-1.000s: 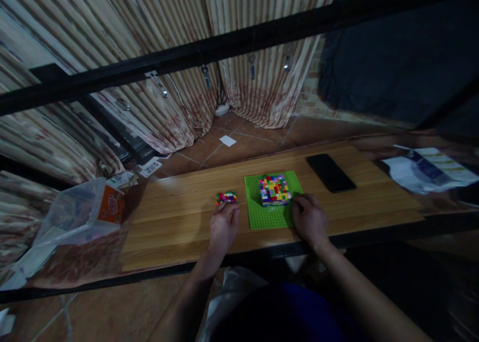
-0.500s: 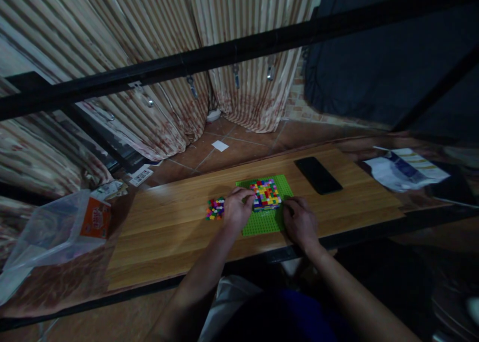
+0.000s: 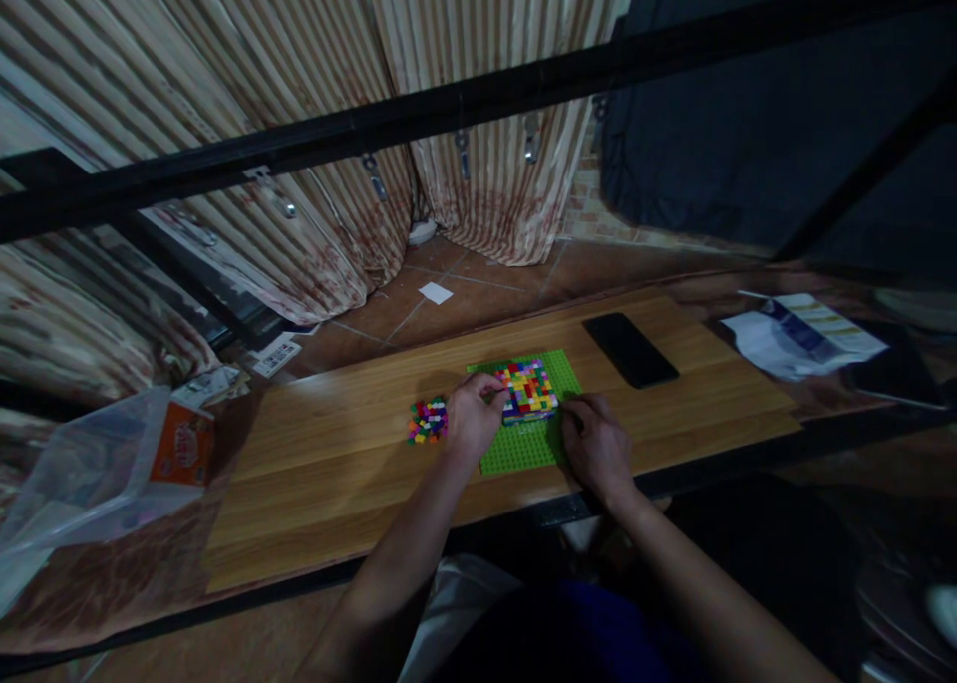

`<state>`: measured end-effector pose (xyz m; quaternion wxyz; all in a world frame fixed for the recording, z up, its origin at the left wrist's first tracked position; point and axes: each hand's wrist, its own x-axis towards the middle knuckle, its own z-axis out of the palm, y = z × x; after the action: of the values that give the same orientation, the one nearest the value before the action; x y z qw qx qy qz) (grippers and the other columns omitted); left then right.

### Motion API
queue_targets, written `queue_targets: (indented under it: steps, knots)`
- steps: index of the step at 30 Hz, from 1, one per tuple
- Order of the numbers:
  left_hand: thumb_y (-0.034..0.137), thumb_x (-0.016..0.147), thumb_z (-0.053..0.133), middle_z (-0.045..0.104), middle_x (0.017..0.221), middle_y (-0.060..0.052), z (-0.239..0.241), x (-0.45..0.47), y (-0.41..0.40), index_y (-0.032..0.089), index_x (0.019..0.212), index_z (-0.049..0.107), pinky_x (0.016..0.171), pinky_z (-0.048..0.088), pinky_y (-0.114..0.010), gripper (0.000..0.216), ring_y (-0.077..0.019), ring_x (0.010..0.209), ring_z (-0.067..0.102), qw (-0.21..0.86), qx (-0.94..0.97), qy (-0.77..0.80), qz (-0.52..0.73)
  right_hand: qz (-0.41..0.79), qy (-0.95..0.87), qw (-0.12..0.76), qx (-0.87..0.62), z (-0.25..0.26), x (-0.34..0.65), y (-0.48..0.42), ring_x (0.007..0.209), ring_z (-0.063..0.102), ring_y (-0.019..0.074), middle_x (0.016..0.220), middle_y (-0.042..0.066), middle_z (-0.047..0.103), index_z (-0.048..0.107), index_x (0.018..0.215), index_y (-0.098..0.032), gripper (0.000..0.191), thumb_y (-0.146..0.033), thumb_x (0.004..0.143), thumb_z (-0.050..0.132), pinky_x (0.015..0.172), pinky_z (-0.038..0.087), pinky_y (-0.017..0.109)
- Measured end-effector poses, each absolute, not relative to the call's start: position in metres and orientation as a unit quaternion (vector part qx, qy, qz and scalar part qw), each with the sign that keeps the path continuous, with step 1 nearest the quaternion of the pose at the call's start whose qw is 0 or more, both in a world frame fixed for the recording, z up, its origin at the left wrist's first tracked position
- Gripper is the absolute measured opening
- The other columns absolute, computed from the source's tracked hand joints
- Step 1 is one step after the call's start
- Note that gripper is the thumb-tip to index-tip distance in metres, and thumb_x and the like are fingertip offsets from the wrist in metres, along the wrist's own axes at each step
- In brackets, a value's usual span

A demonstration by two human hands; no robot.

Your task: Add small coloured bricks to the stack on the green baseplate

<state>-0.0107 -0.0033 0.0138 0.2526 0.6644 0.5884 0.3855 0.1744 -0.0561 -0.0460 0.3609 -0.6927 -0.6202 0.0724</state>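
A block of multicoloured toy bricks (image 3: 532, 389), several layers high, stands on a green studded baseplate (image 3: 523, 452). My left hand (image 3: 473, 414) is at the block's left side with thumb and forefinger pinched together near its top edge. Whatever lies between those fingertips is too small to make out. Curled fingers of my right hand (image 3: 598, 442) rest at the right edge of the baseplate, close to the block's right side; their tips are partly hidden. Loose small bricks (image 3: 426, 421) lie heaped on the wood just left of my left hand, which covers part of them.
The wooden board (image 3: 321, 464) lies on a low table. A black phone-like slab (image 3: 630, 349) is at its back right, with a crumpled plastic bag (image 3: 799, 339) farther right. A clear plastic bin (image 3: 97, 464) with an orange label stands left. A dark metal bar (image 3: 419, 115) crosses beyond the table.
The whole view has shifted slightly left. My left hand stays pinched at the block's left edge with its fingers moved a little; my right hand keeps its place.
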Motion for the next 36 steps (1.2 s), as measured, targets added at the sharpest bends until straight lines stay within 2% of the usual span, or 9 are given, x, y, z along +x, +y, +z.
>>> queue_targets:
  steps: [11,24,36]
  knots:
    - [0.012,0.079,0.065,0.067,0.083,0.001,0.008,-0.005,-0.007,0.021,0.079,0.069,0.076,0.051,-0.025,0.010,-0.0139,0.079,0.064,0.234,0.665,0.579,0.409,0.071,-0.622,0.351,-0.696,-0.044,0.175,-0.057,0.094,0.064,0.0220,0.111,0.010,0.066,0.072,0.100,-0.020,0.028,-0.027,0.090,0.047,0.077,0.051,0.033]
    - [0.023,0.094,0.052,0.067,0.086,-0.004,0.002,-0.010,-0.015,0.020,0.079,0.069,0.083,0.046,-0.031,0.023,-0.0169,0.084,0.061,0.030,0.792,0.518,0.322,0.078,-0.619,0.347,-0.700,-0.045,0.174,-0.056,0.094,0.064,0.0219,0.111,0.009,0.066,0.072,0.100,-0.020,0.028,-0.027,0.091,0.046,0.077,0.050,0.033]
    - [0.020,0.094,0.048,0.067,0.091,-0.006,0.007,-0.011,-0.020,0.020,0.088,0.068,0.087,0.048,-0.035,0.021,-0.0201,0.090,0.062,0.064,0.809,0.511,0.285,0.062,-0.628,0.348,-0.693,-0.050,0.176,-0.055,0.093,0.064,0.0220,0.110,0.011,0.066,0.072,0.100,-0.018,0.030,-0.026,0.090,0.045,0.077,0.051,0.034]
